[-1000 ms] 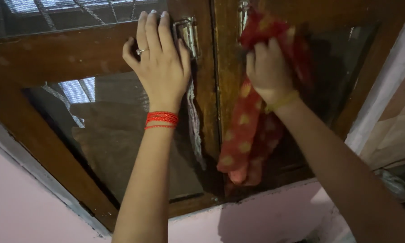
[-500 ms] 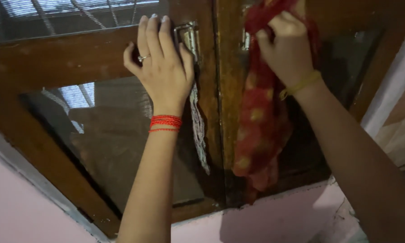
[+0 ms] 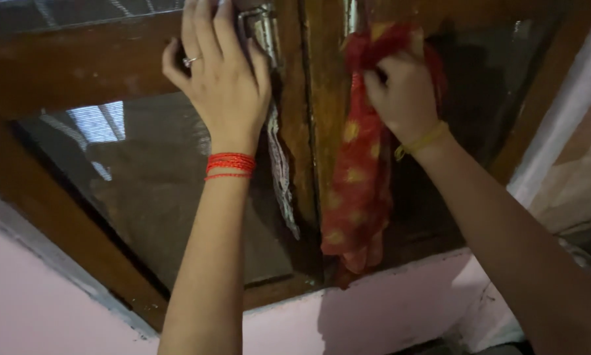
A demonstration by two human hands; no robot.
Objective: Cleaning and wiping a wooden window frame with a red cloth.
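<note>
My left hand (image 3: 220,75) lies flat against the dark wooden window frame (image 3: 78,62), fingers spread beside a metal latch (image 3: 259,29). A ring is on one finger and red thread bands circle the wrist. My right hand (image 3: 404,95) is closed around a red cloth with yellow dots (image 3: 358,177), pressing it to the right-hand window sash (image 3: 325,112). The cloth's loose end hangs down past the lower rail. A strip of white lace (image 3: 281,174) hangs along the centre post.
Glass panes (image 3: 144,184) fill both sashes, and a grille shows through the upper left one. A pink wall (image 3: 32,302) runs below the window. At the right edge stands a pale wall or door jamb (image 3: 558,125).
My right hand with the cloth went up the right sash and has come back down a little. My left hand stays on the frame; the view has shifted slightly.
</note>
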